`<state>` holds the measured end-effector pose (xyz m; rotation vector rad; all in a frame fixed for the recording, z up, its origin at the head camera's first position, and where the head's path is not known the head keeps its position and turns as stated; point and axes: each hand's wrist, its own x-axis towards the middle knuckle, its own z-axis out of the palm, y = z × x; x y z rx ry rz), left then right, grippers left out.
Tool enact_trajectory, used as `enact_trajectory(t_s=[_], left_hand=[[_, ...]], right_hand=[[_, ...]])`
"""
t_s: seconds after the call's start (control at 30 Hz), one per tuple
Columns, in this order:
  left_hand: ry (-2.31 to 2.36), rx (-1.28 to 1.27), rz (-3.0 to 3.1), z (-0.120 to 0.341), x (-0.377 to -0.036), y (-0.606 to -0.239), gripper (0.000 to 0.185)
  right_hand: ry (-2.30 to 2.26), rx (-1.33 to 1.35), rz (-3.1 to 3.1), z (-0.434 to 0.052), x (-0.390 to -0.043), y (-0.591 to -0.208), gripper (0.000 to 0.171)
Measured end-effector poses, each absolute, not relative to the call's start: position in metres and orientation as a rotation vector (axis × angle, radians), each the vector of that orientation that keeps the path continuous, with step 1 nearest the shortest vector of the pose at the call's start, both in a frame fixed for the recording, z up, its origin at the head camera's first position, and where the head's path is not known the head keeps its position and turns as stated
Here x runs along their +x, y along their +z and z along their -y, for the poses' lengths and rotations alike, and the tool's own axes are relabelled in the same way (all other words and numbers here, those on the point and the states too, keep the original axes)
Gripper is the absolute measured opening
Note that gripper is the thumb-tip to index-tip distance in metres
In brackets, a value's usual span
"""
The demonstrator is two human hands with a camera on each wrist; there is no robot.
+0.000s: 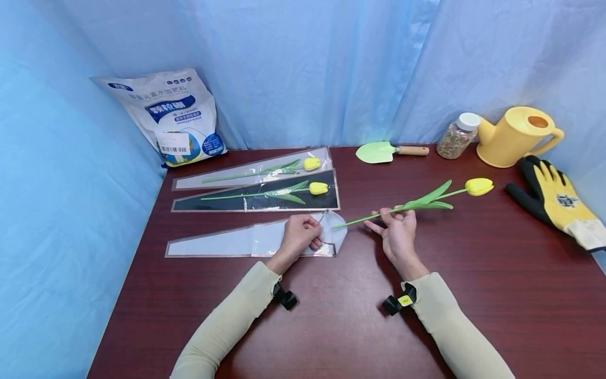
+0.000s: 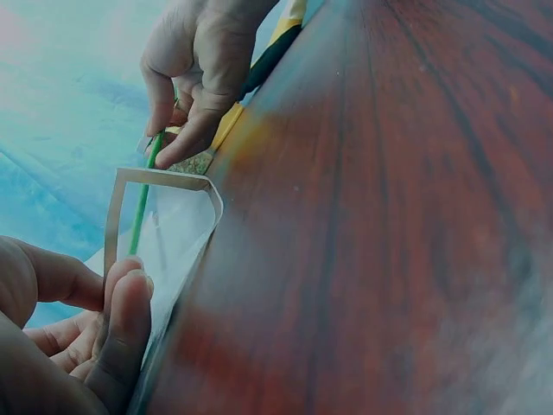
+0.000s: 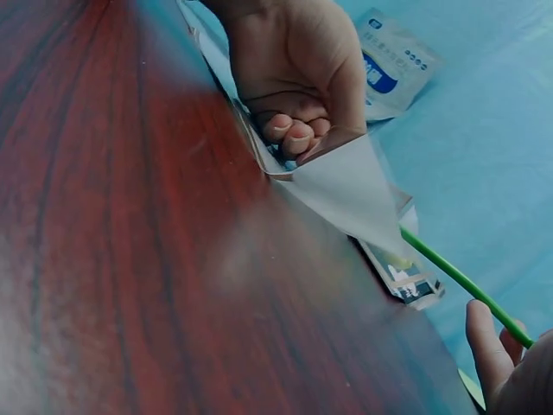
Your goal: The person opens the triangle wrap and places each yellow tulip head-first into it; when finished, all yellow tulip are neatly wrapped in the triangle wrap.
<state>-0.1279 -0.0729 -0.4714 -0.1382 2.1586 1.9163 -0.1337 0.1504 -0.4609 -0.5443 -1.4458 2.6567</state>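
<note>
Left hand pinches mouth of clear tapered plastic sleeve flat on dark red counter; right hand pinches yellow artificial tulip's green stem, tip at mouth. Step: sleeving. Next: slide stem straight inside, mouth held open.

A dark reddish wooden tabletop with lengthwise grain fills the scene. Pale blue curtains hang in soft folds along its far edge and left edge, meeting at the far left corner. The light is even and soft.
</note>
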Motion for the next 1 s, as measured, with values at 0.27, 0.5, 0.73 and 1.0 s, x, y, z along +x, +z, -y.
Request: enact_trajectory(t_s=[0.27, 0.5, 0.73, 1.0], left_hand=[[1.876, -0.101, -2.224, 0.074, -0.129, -0.464, 0.005], [1.806, -0.094, -2.354, 0.072, -0.125, -0.454, 0.007], [1.785, -0.029, -2.450, 0.066, -0.120, -0.451, 0.009], [1.804, -0.012, -2.474, 0.059, -0.117, -0.455, 0.007]], right_hand=[[2.608, -0.504, 1.469, -0.148, -0.133, -0.461, 0.023], [2.580, -0.500, 1.503, -0.145, -0.132, -0.462, 0.023], [2.576, -0.487, 1.501, -0.139, -0.130, -0.463, 0.023], [2.546, -0.474, 1.585, -0.134, -0.128, -0.469, 0.026]])
